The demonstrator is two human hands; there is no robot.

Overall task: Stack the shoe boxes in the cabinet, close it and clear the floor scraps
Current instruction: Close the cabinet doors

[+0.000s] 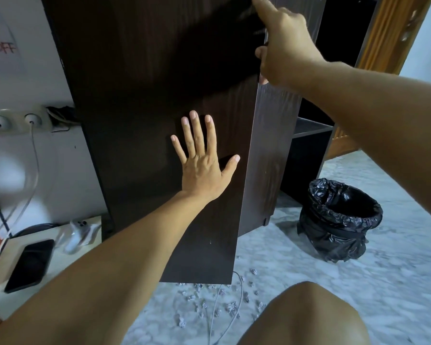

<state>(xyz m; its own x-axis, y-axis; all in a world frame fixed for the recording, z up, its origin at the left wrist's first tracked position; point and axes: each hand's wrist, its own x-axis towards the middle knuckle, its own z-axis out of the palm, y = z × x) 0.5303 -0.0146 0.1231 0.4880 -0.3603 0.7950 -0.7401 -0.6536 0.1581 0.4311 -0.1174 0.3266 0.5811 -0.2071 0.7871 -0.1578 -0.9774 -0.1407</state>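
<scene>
A tall dark brown cabinet stands in front of me. Its left door fills the middle of the view and the right door stands partly ajar, edge towards me. My left hand lies flat on the left door with fingers spread. My right hand grips the upper edge of the right door, index finger pointing up. Behind that door I see dark shelves; no shoe boxes show. Several crumpled paper scraps lie on the floor below the doors.
A bin lined with a black bag stands on the marbled floor at the right. A low table at the left holds a black phone. Wall sockets with cables are at left. A thin cable crosses the floor. My knee is at the bottom.
</scene>
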